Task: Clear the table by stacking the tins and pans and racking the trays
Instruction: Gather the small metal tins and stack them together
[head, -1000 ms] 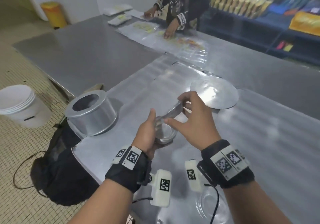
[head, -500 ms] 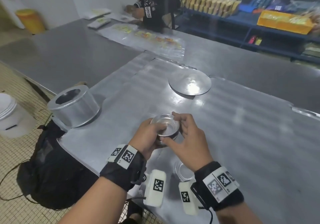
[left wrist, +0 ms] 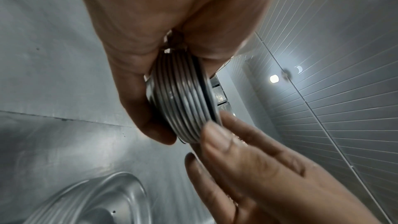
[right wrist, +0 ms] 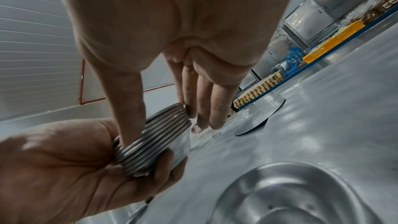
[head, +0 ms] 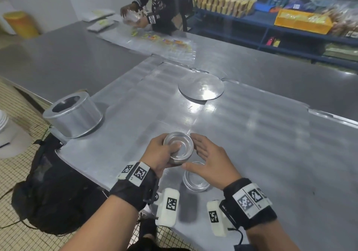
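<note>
1. Tins [head: 178, 147] first: a nested stack of small round metal tins sits in the left hand [head: 160, 154], lifted clear of the steel table [head: 271, 144], open side up toward the head camera.
2. Left hand's grip is firm. Its fingers wrap under and round the stack while the thumb hooks over the rim into the top tin. The left wrist view shows the ribbed rims [left wrist: 185, 101] stacked tight, one on another.
3. Right hand [head: 211, 159] comes in flat and loose, fingers straight and spread, holding nothing. The right wrist view shows its thumb [right wrist: 127, 108] against the stack's rims and its fingertips [right wrist: 191, 111] brushing the far edge.
4. Down below, a second stack of tins [head: 195, 181] rests on the table, partly under the right hand and just beside the held stack.
5. Over to the left, a large round pan [head: 75, 113] stands near the table's corner, upside down with a hole in its upper face.
6. Further back, a flat round metal disc [head: 201, 89] lies on the table, well apart from both hands.
7. At the far end, another person [head: 166, 2] works over clear packets [head: 166, 41].
</note>
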Motion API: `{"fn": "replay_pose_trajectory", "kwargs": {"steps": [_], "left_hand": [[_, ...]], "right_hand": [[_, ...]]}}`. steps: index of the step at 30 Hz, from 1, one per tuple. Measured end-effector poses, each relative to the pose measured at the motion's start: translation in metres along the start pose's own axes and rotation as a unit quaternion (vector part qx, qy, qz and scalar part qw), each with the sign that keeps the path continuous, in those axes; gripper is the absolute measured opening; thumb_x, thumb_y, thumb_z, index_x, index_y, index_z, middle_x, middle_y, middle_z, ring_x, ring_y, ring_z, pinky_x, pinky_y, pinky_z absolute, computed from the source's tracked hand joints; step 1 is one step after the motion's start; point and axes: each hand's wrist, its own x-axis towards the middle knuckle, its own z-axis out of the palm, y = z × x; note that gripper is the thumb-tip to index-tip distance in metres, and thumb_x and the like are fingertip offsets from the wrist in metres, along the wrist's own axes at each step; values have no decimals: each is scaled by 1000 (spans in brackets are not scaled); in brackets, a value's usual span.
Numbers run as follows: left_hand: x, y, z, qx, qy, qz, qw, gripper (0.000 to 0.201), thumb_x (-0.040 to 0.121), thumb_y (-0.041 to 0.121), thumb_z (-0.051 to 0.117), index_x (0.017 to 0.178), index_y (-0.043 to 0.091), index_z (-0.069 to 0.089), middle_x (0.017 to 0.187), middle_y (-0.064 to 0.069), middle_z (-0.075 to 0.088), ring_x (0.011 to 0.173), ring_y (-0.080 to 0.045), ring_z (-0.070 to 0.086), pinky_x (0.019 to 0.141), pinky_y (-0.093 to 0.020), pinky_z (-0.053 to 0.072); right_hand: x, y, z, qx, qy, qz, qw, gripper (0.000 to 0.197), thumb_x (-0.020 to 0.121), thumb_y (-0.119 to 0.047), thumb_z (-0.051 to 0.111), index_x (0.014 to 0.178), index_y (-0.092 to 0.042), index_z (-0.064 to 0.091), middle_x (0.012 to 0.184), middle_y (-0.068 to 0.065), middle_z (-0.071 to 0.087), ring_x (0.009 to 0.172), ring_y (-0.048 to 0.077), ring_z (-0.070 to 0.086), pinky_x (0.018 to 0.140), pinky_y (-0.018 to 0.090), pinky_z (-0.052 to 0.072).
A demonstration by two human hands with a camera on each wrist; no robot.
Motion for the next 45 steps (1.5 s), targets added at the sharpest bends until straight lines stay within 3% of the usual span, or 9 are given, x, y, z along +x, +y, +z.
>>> {"fn": "replay_pose_trajectory", "kwargs": {"steps": [5, 13, 19, 23, 30, 34, 37, 42, 45], "left_hand": [[2, -7, -6, 7, 14, -9, 1000, 24, 89, -6, 66, 107, 9, 68, 95, -14, 68, 83, -29, 67, 68, -51, 62], [6, -19, -14, 60, 36, -42, 997, 24, 88, -8, 66, 102, 11, 69, 102, -21, 67, 86, -36, 65, 72, -60, 59], [11, -26, -18, 99, 48, -54, 993, 25, 87, -6, 63, 102, 14, 67, 96, -15, 68, 86, -33, 66, 81, -64, 56], [15, -28, -18, 102, 47, -70, 991, 26, 87, -7, 58, 101, 13, 67, 93, -15, 66, 84, -32, 63, 81, -57, 55], [28, -36, -16, 90, 52, -83, 991, 54, 50, 1, 49, 100, 8, 68, 93, -20, 63, 87, -36, 61, 85, -69, 49], [19, -25, -6, 92, 60, -95, 989, 33, 64, -9, 50, 92, 2, 64, 86, -19, 57, 79, -34, 56, 77, -66, 56], [17, -24, 1, 75, 59, -103, 990, 30, 83, -19, 41, 92, 0, 62, 82, -17, 54, 68, -31, 56, 48, -38, 57], [19, -24, 19, 54, 49, -106, 992, 42, 83, -20, 42, 111, 2, 66, 101, -22, 59, 82, -39, 60, 65, -51, 61], [25, -26, 37, 24, 68, -104, 992, 46, 83, -19, 44, 116, 5, 65, 109, -23, 58, 87, -42, 60, 62, -49, 61]], "right_hand": [[-3, 19, -4, -131, -8, 57, 990, 64, 76, -32, 79, 134, -23, 56, 132, -7, 60, 123, 5, 55, 108, 28, 43], [-3, 44, 0, -208, -26, 137, 968, 52, 82, -30, 75, 130, -20, 60, 126, -2, 64, 116, 13, 59, 102, 25, 44], [-1, 54, 3, -221, -21, 187, 957, 36, 82, -24, 71, 117, -19, 66, 110, 1, 69, 96, 17, 64, 73, 16, 46], [0, 53, 4, -110, -9, 245, 963, 17, 85, -12, 71, 101, -9, 68, 95, 11, 66, 73, 27, 72, 59, 38, 62], [-1, 52, 0, 15, 16, 288, 957, 16, 82, -5, 75, 94, -5, 65, 94, 15, 67, 65, 30, 73, 56, 42, 61], [-3, 55, -5, 47, 37, 295, 954, 17, 82, -3, 76, 94, -4, 65, 95, 15, 66, 64, 29, 72, 52, 39, 60], [-4, 60, -15, 69, 57, 291, 952, 14, 82, -3, 76, 91, -6, 65, 94, 18, 68, 64, 33, 73, 56, 44, 61], [-11, 69, -37, 119, 99, 286, 946, 16, 81, 0, 77, 90, -6, 66, 91, 18, 67, 65, 39, 72, 65, 55, 60], [-17, 76, -54, 157, 126, 280, 939, 17, 79, 2, 78, 91, -3, 67, 83, 15, 67, 64, 37, 72, 67, 56, 60]]}}
